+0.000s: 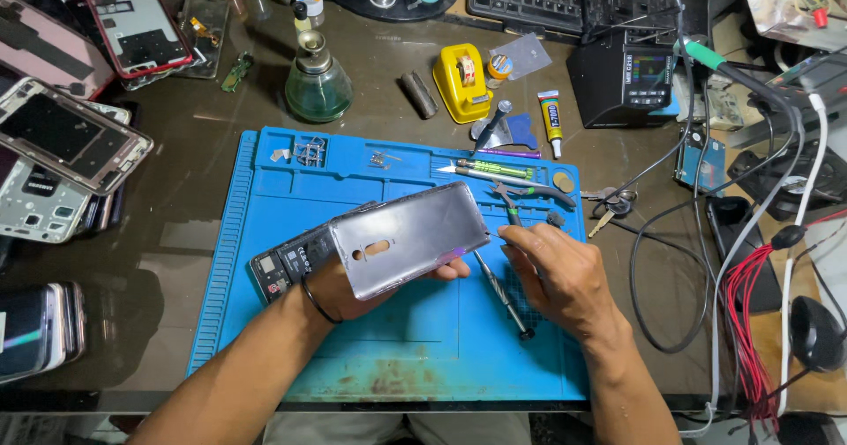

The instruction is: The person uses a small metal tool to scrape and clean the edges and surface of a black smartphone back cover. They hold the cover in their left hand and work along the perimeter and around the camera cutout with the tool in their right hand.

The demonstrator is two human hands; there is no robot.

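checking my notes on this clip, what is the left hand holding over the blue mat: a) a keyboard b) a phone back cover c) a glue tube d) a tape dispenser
b: the left hand holds a grey phone back cover above the blue mat, while the right hand is at the cover's right edge.

Even, fairly bright light falls from above onto the blue mat (265, 321). The dark tabletop (176, 145) shows soft sheen and pale reflections at the left. The grey phone back (410, 233) carries a dull glare. Shadows under the left hand (353, 282) and right hand (556, 273) are short and soft. The centre is sharp; edges bend slightly and soften, and colours look a little flat.
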